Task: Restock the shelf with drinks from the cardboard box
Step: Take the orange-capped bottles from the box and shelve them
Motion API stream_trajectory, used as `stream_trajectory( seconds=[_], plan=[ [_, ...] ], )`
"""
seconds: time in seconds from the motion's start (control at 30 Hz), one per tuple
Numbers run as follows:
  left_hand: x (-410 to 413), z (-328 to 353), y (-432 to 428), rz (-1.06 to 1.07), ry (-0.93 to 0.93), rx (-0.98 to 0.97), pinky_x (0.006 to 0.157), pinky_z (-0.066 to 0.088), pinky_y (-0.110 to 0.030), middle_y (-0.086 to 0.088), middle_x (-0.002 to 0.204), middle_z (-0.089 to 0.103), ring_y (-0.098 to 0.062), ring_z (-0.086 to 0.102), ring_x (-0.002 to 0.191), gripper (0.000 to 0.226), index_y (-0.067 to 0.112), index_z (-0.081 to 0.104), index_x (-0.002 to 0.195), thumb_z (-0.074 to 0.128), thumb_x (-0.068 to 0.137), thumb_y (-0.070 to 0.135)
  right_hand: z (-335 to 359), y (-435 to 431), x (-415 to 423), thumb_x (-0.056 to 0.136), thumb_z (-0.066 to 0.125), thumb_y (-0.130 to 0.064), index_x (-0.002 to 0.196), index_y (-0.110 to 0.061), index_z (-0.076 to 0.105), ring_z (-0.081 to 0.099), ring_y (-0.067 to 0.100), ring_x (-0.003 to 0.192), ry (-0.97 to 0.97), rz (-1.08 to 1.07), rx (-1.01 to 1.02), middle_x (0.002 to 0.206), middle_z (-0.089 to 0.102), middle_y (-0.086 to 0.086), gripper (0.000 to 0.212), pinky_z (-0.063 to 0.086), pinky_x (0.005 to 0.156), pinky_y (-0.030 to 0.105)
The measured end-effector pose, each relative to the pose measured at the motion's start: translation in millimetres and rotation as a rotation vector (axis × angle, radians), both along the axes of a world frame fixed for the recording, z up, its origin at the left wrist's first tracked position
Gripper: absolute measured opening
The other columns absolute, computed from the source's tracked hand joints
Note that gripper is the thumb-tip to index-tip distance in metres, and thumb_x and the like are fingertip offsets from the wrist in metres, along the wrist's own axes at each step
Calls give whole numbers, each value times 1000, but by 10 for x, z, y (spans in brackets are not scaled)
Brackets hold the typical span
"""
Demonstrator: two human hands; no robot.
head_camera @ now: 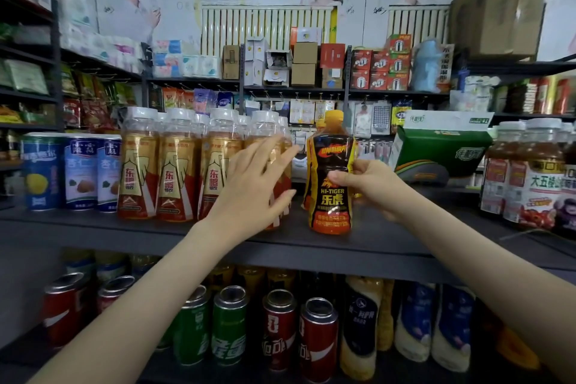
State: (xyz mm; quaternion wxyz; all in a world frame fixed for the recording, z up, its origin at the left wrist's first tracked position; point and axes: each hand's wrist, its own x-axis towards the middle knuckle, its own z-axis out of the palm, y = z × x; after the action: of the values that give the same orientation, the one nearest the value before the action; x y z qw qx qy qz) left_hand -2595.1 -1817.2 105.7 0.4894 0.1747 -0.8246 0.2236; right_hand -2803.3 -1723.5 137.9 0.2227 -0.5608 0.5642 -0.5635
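- Head view: the right hand has its fingers curled round the black-and-orange bottle, whose base sits near the front edge of the shelf. Let go carelessly, it may tip off forward.
- The left hand has its fingers spread straight at the gold bottles; blur hides whether they touch. A hard push may topple the row.
- A like bottle just behind could be knocked over if this one slides back.
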Motion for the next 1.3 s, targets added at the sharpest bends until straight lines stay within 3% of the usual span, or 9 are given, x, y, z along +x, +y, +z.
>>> stream_trajectory(
  seconds=[0.17,0.37,0.5,0.6,0.67,0.8,0.97,1.1,1.3],
  plan=[
    [121,-133,-211,191,-141,53,116,-3,-50,-8,160,-8,-27,-10,147,78,29,8,153,42,87,52,-18,-252,-41,80,75,-19,97,-19,62,65,24,102,5,-78,9,107,70,6,21,50,94,48],
    [138,-128,-256,173,-237,74,112,-17,-46,-7,156,-26,-25,-25,143,82,32,7,153,53,88,54,-32,-401,-34,70,84,-14,125,-19,47,61,24,110,135,-66,131,118,64,3,66,48,97,50],
    [104,-196,-103,184,-52,101,111,21,-48,-23,154,13,-40,20,137,81,19,27,150,63,83,47,-64,-452,-8,72,83,-20,120,-18,51,62,24,106,181,-173,113,114,66,3,58,50,93,48],
    [25,-259,47,172,110,194,88,48,-45,-27,126,45,-42,49,107,78,14,36,146,70,81,39,-97,-466,-19,74,81,-20,122,-17,51,62,25,106,165,-192,101,116,65,4,57,51,92,47],
    [3,-237,137,219,130,246,81,47,-39,-24,117,48,-38,50,98,81,13,28,149,68,83,40,-111,-451,-24,74,81,-19,124,-18,49,62,24,108,141,-181,98,119,65,4,59,51,94,47],
    [-41,-223,202,299,93,314,90,41,-33,-19,127,36,-31,43,107,91,18,-2,153,58,90,43,-112,-405,-21,79,76,-13,128,-18,45,60,20,108,96,-132,77,121,62,2,58,52,83,37],
    [-98,-307,164,284,137,310,84,45,-37,-22,117,44,-33,46,98,104,16,14,152,77,74,41,-160,-352,21,82,72,-4,124,-24,37,59,8,95,124,-69,121,108,60,-7,58,51,76,27],
    [-122,-324,130,212,195,300,79,48,-39,-21,110,47,-33,50,94,105,13,27,149,85,64,36,-204,-358,21,83,70,-4,119,-23,44,59,8,92,127,-100,110,100,61,-11,48,50,89,34],
    [-123,-287,218,267,121,389,88,45,-39,-26,132,34,-36,47,101,104,21,5,153,73,78,42,-222,-369,-6,84,69,-4,118,-24,47,62,11,97,107,-83,118,106,64,-7,46,52,81,31]
  ],
)
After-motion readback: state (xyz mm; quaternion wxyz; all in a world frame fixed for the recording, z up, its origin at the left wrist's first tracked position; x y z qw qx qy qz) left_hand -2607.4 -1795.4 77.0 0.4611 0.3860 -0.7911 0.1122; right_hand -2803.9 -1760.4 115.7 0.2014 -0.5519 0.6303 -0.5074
